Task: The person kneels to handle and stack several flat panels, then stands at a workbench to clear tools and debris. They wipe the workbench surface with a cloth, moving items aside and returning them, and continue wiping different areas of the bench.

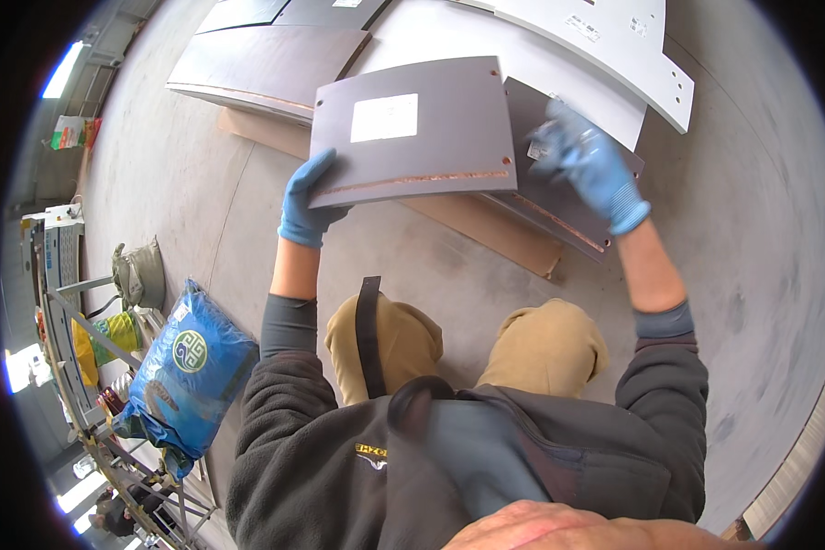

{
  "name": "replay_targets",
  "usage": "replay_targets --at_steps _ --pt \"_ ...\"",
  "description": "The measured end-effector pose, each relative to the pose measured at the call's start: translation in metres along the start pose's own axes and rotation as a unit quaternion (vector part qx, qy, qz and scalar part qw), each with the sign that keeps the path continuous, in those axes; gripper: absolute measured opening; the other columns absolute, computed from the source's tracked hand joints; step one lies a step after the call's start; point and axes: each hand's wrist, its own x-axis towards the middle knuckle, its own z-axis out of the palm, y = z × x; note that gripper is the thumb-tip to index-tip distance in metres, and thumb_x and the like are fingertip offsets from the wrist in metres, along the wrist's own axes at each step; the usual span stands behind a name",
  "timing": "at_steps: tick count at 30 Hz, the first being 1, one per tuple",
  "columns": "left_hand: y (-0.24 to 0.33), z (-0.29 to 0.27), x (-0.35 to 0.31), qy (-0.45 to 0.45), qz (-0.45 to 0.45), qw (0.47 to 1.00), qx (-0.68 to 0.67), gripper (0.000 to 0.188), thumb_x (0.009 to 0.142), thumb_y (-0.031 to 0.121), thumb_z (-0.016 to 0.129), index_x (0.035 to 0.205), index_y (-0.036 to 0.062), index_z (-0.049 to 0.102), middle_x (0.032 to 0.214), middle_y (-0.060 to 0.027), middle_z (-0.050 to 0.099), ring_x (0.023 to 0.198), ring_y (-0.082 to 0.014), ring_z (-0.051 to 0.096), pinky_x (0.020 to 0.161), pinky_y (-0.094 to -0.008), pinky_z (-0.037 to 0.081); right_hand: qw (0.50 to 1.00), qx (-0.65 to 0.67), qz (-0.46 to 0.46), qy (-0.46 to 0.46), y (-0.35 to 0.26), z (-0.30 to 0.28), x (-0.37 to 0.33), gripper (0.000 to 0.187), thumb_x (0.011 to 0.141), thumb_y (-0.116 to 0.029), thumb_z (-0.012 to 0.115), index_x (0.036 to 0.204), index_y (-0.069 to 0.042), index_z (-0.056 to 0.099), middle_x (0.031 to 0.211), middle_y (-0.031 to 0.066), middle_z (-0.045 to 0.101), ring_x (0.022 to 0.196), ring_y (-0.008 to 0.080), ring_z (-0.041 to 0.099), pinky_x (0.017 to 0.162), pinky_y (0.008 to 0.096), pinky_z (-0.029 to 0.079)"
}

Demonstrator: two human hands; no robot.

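Note:
My left hand [306,203], in a blue glove, grips the lower left corner of a grey furniture panel [458,119]. This panel is tilted up toward me. It carries a white label, a groove with a rough brown inside along its near edge, and small holes at the right. My right hand [596,170], gloved alike, is over a second grey panel [559,206] lying to the right, partly under the first. Motion smears its fingers, so whether it touches or holds anything cannot be made out.
More grey panels [266,60] lie at the far left, and a white panel [605,41] with holes at the far right. Brown board [486,229] lies beneath the grey ones. To my left are a blue plastic sack [192,367] and a metal rack [92,431].

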Motion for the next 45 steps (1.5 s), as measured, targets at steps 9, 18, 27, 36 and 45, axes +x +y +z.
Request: replay_targets --at_steps 9,18,27,36,45 --pt "0.086 0.053 0.057 -0.015 -0.192 0.877 -0.439 0.081 0.106 0.064 0.055 0.15 -0.0046 0.051 0.142 -0.0156 0.065 0.123 -0.03 0.068 0.104 -0.0396 0.059 0.974 -0.119 -0.097 0.165 0.054 0.075 0.011 0.034 0.103 -0.024 0.07 0.121 0.005 0.071 0.11 0.0102 0.075 0.096 0.0168 0.073 0.077 0.0346 0.066" --pt "0.075 0.077 0.047 0.139 -0.193 0.883 -0.405 0.029 0.106 0.028 0.069 0.129 0.0114 0.067 0.118 -0.0067 0.073 0.111 -0.0259 0.071 0.103 -0.0518 0.058 0.965 -0.07 -0.172 0.187 0.077 0.083 0.037 0.031 0.1 -0.021 0.073 0.116 0.006 0.072 0.101 0.0078 0.073 0.086 0.0145 0.069 0.074 0.0277 0.06" --pt "0.058 0.058 0.063 0.191 -0.218 0.852 -0.436 0.012 0.104 0.018 0.07 0.113 0.0094 0.073 0.1 -0.0021 0.074 0.092 -0.0206 0.072 0.091 -0.0478 0.064 0.821 -0.488 -0.063 0.288 0.061 0.081 0.046 0.05 0.099 -0.046 0.074 0.104 0.003 0.07 0.092 0.017 0.072 0.09 0.0199 0.071 0.082 0.0346 0.056" --pt "0.054 0.046 0.063 0.185 -0.219 0.872 -0.397 0.012 0.104 0.019 0.07 0.112 0.0112 0.074 0.095 -0.0014 0.073 0.087 -0.0178 0.07 0.078 -0.0368 0.061 0.45 -0.857 -0.17 0.186 0.079 0.038 -0.022 0.095 0.077 -0.058 0.086 0.152 -0.009 0.055 0.168 0.018 0.041 0.159 0.0385 0.033 0.129 0.0557 0.03" --pt "0.057 0.037 0.038 0.222 -0.174 0.858 -0.429 0.018 0.103 0.015 0.072 0.12 0.0098 0.07 0.107 -0.0041 0.073 0.087 -0.0192 0.07 0.086 -0.0417 0.064 0.392 -0.879 -0.222 0.158 0.087 0.018 -0.025 0.078 0.078 -0.04 0.09 0.144 -0.009 0.061 0.168 0.0216 0.04 0.156 0.0414 0.038 0.126 0.0527 0.037"
